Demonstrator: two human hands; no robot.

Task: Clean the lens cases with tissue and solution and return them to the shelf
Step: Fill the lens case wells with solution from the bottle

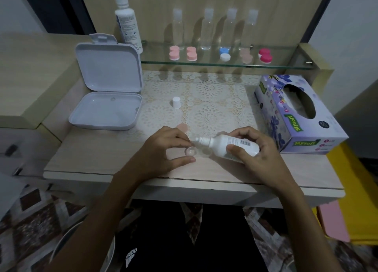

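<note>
Centre mat [204, 100]: open – only small cap [176, 102].
Left: open box [106, 100] blocks.
Right: tissue box [296, 116] blocks.
Shelf [225, 64]: crowded w/ cases, bottles.

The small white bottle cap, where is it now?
In the head view, the white cap stands alone on the lace mat, just right of the open white box.

Fig. 1. From my remote station I see a white hinged box [106, 91] lying open at the rear left of the pale wood-grain desk [98, 159], its lid upright. A cream lace mat [208, 100] covers the desk's middle, just beside the box. Four clear bottles [178, 29] with pale caps stand in a row against the back panel. Below the desk's right end I note a yellow object [351, 190] with a pink slab [333, 220] before it; a patterned floor covering [34, 214] lies lower left.
</note>
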